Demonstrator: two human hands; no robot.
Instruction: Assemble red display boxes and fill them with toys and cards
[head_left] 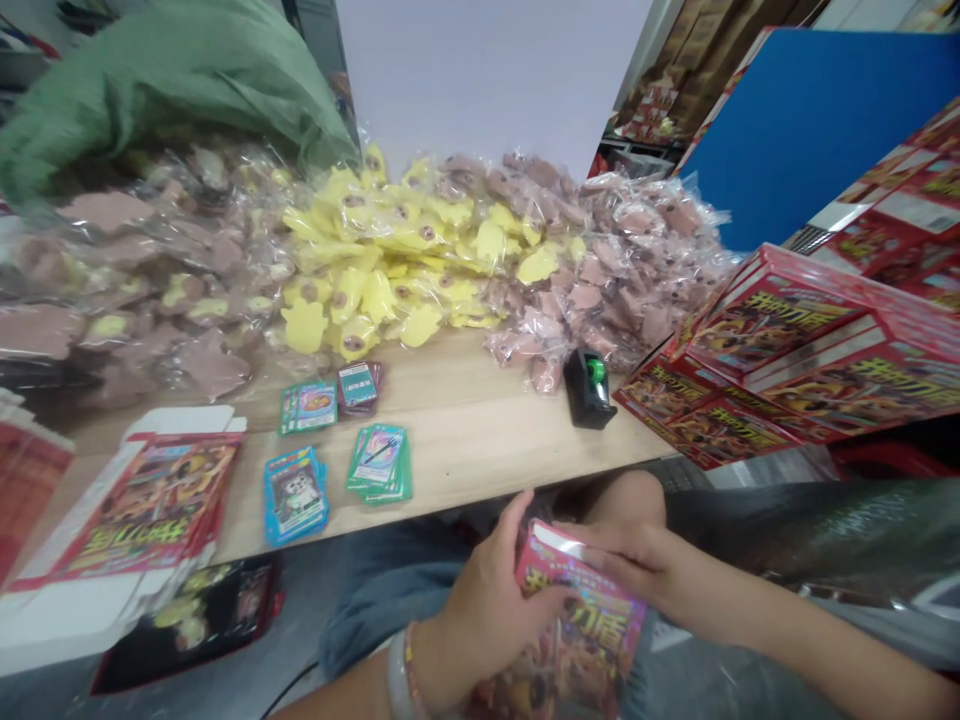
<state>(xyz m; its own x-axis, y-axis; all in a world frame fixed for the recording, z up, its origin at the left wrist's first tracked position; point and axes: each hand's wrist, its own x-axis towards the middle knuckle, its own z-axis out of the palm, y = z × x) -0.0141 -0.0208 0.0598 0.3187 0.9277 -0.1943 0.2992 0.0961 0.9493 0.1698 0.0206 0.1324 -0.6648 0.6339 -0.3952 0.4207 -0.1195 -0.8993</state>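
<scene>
You hold a red and pink printed carton in front of you, just past the table's near edge and above your denim-covered lap. It is tilted, with a white inner edge showing at its top corner. Your left hand cups its left side, thumb raised and fingers curled against the printed face, while a pale bangle sits on that wrist. Your right hand comes in from the right, with its fingers pressed together and lying across the carton's upper edge, so the carton is pinched between both hands. Beyond them, on the light wooden table, lie four small stacks of trading cards: a blue one and a green one nearest you, and two smaller ones farther on. A flat, partly folded carton lies at the left, and a black tape dispenser with a green core stands to the right. Red printed boxes are stacked past the table's right end. Heaps of plastic-bagged yellow and pinkish-brown pieces cover the far side, against a green sack.
</scene>
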